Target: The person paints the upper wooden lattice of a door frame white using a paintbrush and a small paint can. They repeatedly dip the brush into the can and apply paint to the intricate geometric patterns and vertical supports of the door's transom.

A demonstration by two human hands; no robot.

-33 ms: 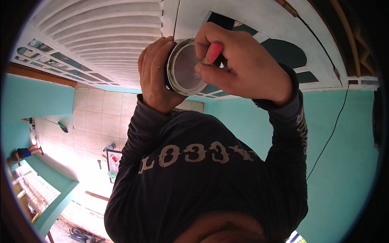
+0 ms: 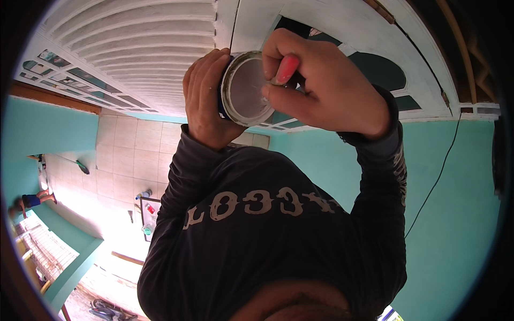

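Observation:
A round paint can (image 2: 227, 88) with a whitish, paint-smeared rim is tilted so that its pale inside faces me. My left hand (image 2: 206, 96) wraps round the can's left side, fingers closed on it. At the can's right edge, my right hand (image 2: 321, 83) pinches a tool with a red handle (image 2: 288, 68), which looks like a paintbrush. Its working end is hidden behind my fingers and the rim, so I cannot tell whether it touches the inside of the can.
White louvred panels (image 2: 144, 43) and a white door with dark glass panes (image 2: 375, 69) stand close beyond my hands. A black cable (image 2: 436, 182) hangs along the turquoise wall (image 2: 342, 176). Lower left, a dark-framed tray or table (image 2: 152, 206) holds small items; a person (image 2: 35, 202) is farther off.
My right hand has shifted slightly to the right with the red-handled paintbrush. My left hand and the paint can have barely moved.

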